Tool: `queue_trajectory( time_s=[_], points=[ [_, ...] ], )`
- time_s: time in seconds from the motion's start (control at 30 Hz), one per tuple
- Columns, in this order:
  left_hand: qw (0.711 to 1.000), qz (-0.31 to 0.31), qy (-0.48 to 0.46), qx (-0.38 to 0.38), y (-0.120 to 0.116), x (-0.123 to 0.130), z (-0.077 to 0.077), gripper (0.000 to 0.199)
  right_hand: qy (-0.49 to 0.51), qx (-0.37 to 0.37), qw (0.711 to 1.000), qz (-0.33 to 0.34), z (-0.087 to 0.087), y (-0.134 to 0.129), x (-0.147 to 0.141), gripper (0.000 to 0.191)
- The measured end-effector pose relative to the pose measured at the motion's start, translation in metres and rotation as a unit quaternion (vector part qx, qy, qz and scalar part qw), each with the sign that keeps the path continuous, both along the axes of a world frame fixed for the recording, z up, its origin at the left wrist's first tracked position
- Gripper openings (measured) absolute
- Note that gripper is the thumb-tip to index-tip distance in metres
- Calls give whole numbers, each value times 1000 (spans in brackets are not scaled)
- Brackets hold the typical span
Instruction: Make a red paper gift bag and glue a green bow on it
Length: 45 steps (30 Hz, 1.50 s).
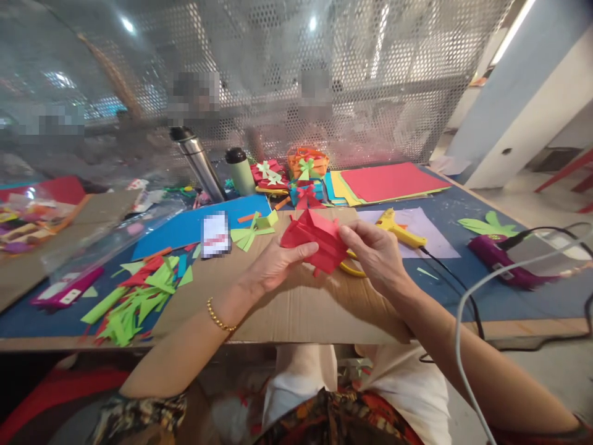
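Observation:
Above the brown cardboard sheet (287, 309), both hands hold a folded red paper piece (317, 238), box-like with creased flaps. My left hand (278, 262) grips its left side, the thumb lying across the front. The thumb and fingertips of my right hand (377, 250) pinch its right edge. Behind the right hand, a yellow-handled tool (352, 269), probably scissors, is partly hidden on the cardboard. A yellow hot glue gun (399, 230) rests on a pale lilac sheet (440, 238) to the right. Cut green paper strips (254, 233) lie left of the red paper.
Green and red paper scraps (139, 296) are piled at left, near a phone-sized white item (215, 235). Finished paper boxes (308, 165), a steel flask (199, 157) and a green bottle (241, 173) stand behind. Coloured sheets (393, 182) lie at back right. Cables (458, 334) cross the right edge.

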<state>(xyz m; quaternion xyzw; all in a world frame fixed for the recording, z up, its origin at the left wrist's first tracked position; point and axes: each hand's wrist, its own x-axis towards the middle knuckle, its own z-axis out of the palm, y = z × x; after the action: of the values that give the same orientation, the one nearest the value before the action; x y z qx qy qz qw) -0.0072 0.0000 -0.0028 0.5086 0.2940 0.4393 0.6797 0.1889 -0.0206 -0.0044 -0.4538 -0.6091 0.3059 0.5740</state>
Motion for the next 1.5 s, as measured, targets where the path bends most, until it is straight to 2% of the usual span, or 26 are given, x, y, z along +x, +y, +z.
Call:
queue_trajectory(
  time_s=[0.1,0.27,0.37,0.43,0.53,0.6,0.73,0.8,0.9,1.07,1.17,1.33,1.5],
  points=[
    [1000,0,15,-13,1,-3,-1,41,-43,2,999,-8,1,-1,1,57],
    [998,-14,54,-4,-2,-4,-2,37,-25,-8,999,37,-2,1,-2,59],
    [998,-17,53,4,-2,-3,-3,39,-45,-12,999,27,-2,2,0,60],
    [999,-9,46,3,-1,-3,-3,39,-72,1,997,23,-1,2,3,57],
    [999,0,36,-1,-1,-4,0,38,-91,26,994,55,-1,1,5,47],
    [999,-2,34,2,-1,-4,2,39,-97,29,992,72,-3,2,6,52],
    [999,0,52,14,-2,-5,4,41,-100,17,994,51,-10,5,6,37],
    [998,5,63,17,0,-7,4,41,-82,-2,995,50,-12,6,6,34],
    [997,21,66,22,5,-11,4,45,-10,-39,996,81,-12,7,5,32],
    [997,49,52,40,8,-11,5,61,106,-92,982,130,-13,8,-1,32],
    [994,55,68,63,6,-8,4,68,142,-111,977,109,-13,8,-4,33],
    [974,115,136,141,3,-3,-1,88,170,-118,975,74,-13,8,-6,34],
    [970,151,144,126,8,1,-1,70,149,-87,983,56,-13,12,-10,37]
  ],
)
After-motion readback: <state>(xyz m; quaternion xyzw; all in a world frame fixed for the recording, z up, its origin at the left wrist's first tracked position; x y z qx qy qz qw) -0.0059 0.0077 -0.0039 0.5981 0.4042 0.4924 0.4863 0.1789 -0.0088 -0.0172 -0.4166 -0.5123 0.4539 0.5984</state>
